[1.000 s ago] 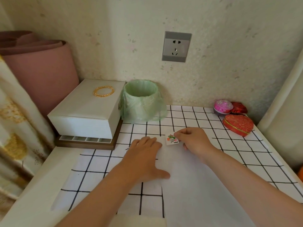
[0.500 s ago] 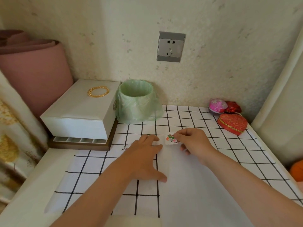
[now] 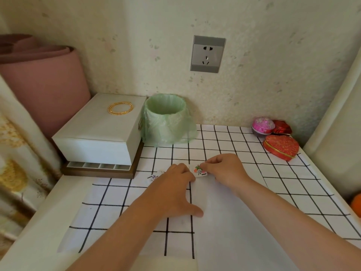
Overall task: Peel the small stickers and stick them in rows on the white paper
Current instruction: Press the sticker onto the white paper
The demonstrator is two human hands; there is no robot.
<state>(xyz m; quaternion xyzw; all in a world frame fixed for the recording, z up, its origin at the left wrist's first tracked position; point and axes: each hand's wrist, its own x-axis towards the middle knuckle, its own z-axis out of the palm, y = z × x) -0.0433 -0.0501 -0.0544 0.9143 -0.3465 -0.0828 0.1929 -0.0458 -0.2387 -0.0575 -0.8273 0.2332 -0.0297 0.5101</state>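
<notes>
White paper (image 3: 224,222) flat on counter (image 3: 54,222), head view | left hand (image 3: 173,190) grip released, fingers flat, steadying paper's left edge | right hand (image 3: 226,169) grip pinching sticker (image 3: 200,170) at paper's far-left corner | step, judged: placing first sticker | next: lower square, press flat, let go.

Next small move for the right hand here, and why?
Probably lower the sticker and press it flat onto the white paper. The right hand pinches it by an edge at the paper's far left corner, and the left hand lies flat across the paper's left edge, steadying it. Whether the sticker already touches the paper cannot be told.
</notes>
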